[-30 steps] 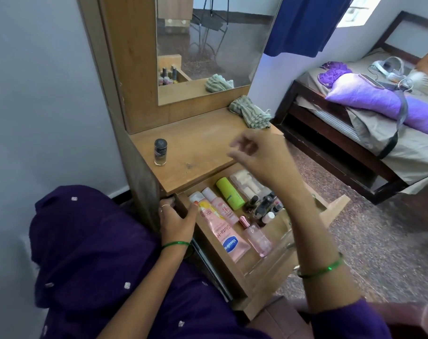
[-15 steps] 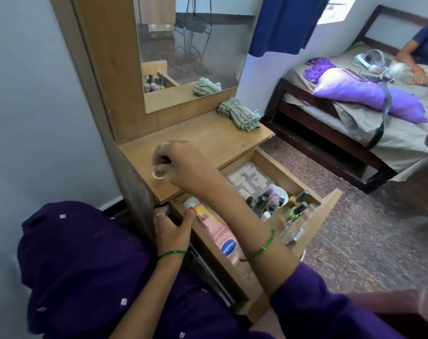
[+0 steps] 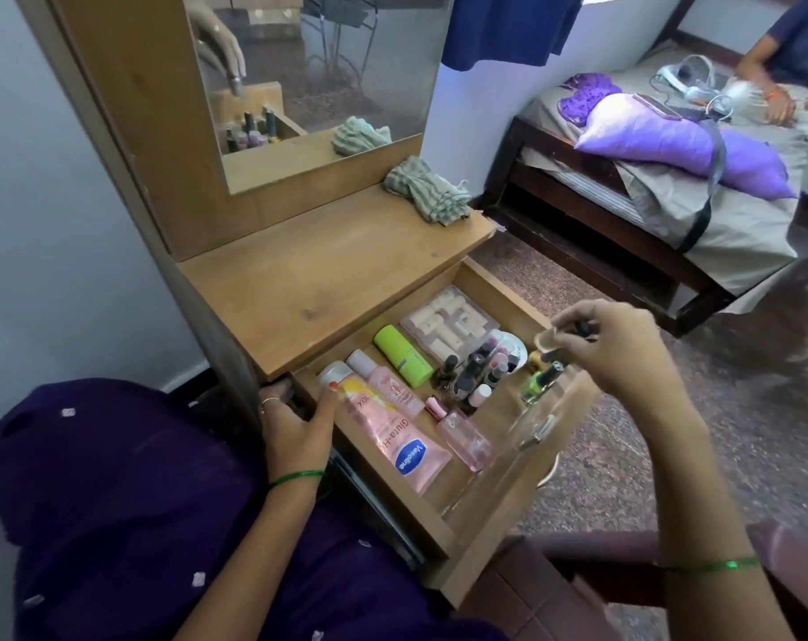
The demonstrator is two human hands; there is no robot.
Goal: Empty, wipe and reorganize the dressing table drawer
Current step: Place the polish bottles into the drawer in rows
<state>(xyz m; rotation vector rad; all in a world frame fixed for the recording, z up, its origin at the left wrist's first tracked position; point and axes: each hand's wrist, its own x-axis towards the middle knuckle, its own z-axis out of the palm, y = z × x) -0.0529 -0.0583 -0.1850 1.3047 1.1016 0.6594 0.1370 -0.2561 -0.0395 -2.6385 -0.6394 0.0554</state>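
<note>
Right hand pinches a seemingly sideways small bottle; left hand grips drawer.

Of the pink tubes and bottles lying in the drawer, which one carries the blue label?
The large pink Vaseline tube, lying nearest the drawer's left wall; the smaller pink tube and the clear pink bottle beside it show no blue label.

A single head-worn wide-angle camera looks forward and steeply down from above the seated person's lap. It sits close over the open drawer at centre, with the dressing table and its mirror rising ahead and a bed off to the right.
</note>
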